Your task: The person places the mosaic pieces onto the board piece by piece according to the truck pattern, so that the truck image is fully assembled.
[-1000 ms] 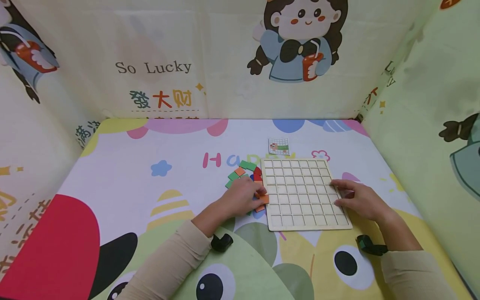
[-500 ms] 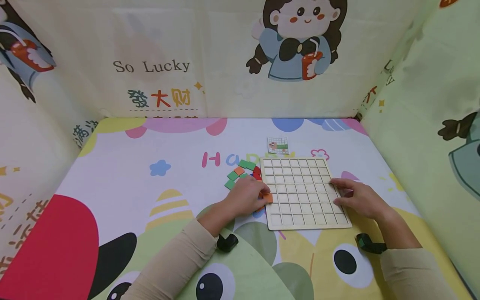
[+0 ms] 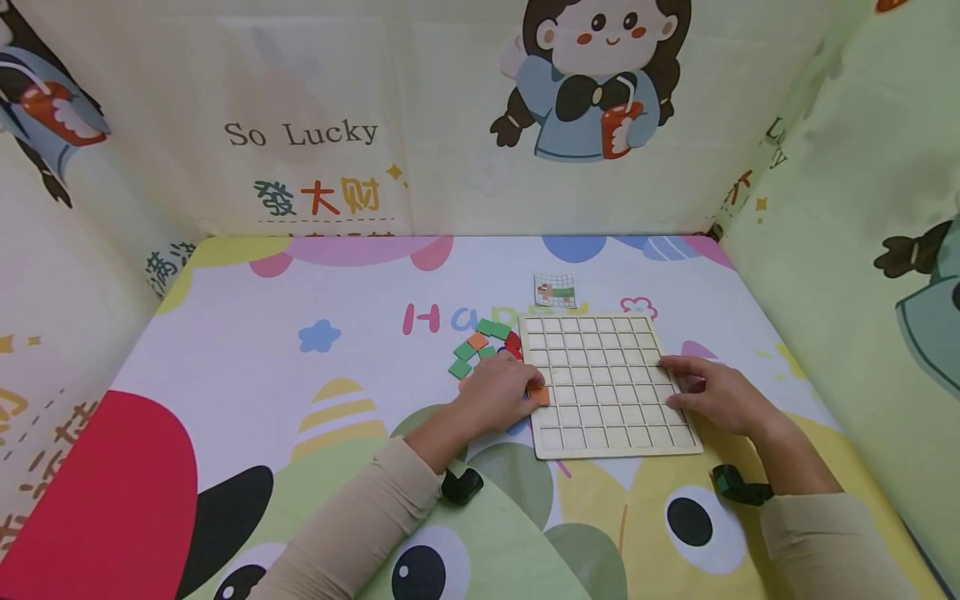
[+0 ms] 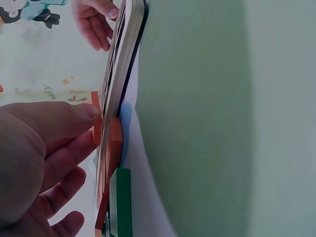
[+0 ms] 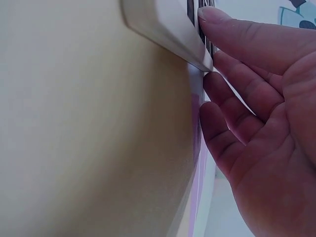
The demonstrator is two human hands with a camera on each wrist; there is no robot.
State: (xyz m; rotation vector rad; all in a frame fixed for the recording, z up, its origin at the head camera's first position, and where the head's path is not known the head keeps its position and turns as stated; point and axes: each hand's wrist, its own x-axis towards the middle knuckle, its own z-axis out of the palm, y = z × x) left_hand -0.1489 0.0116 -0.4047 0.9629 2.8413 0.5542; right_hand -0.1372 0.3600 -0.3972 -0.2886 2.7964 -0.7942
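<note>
My left hand (image 3: 491,393) pinches a small orange square tile (image 3: 539,396) between thumb and forefinger, over the left edge of a pale wooden grid board (image 3: 600,377). In the left wrist view, the orange tile (image 4: 96,117) stands close to the board's top face, the other fingers loosely bent below. At the board's right edge, my right hand (image 3: 720,398) rests its thumb and fingertips. The right wrist view shows the thumb (image 5: 215,16) on the board's side, with relaxed fingers spread beside it. The board's cells hold no tiles.
Left of the board lies a loose cluster of green tiles (image 3: 461,367), red tiles (image 3: 513,342) and orange ones, partly hidden behind my left hand. A small picture card (image 3: 555,291) with a gridded pattern lies beyond the board. Cartoon-printed cloth (image 3: 360,358) covers the table.
My left hand has shifted slightly right, carrying the orange tile from beside the board's left edge to over its leftmost cells. My right hand stays at the right edge.
</note>
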